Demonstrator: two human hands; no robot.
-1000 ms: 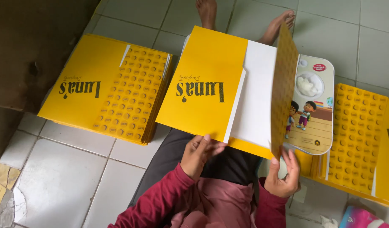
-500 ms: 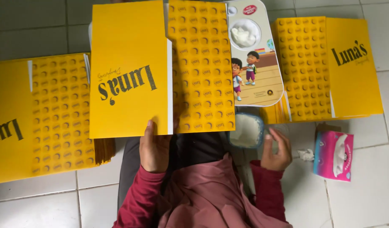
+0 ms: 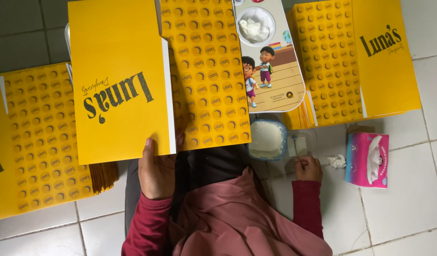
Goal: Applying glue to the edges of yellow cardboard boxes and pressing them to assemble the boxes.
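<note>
Since half a second ago the right hand [image 3: 308, 169] has left the small container's side and now sits lower on the tiled floor [image 3: 408, 199], while the left hand [image 3: 156, 170] keeps its place at the folder's lower edge. That left hand holds the open yellow cardboard folder [image 3: 119, 80] over the lap, thumb pressed on the plain front panel and fingers [image 3: 179, 140] tucked behind it, so the grip is closed on the card. The patterned inner panel [image 3: 206, 71] lies spread to its right. The right hand's fingers are curled around something small and pale beside a clear lid [image 3: 301, 142]; what it is I cannot tell. Just above it stands a light blue tub of white paste [image 3: 267, 139]. A cartoon-printed card [image 3: 270, 57] lies beyond the tub, a pink tissue pack [image 3: 368, 159] is to the right, and stacks of yellow folders flank both sides [image 3: 33, 142].
</note>
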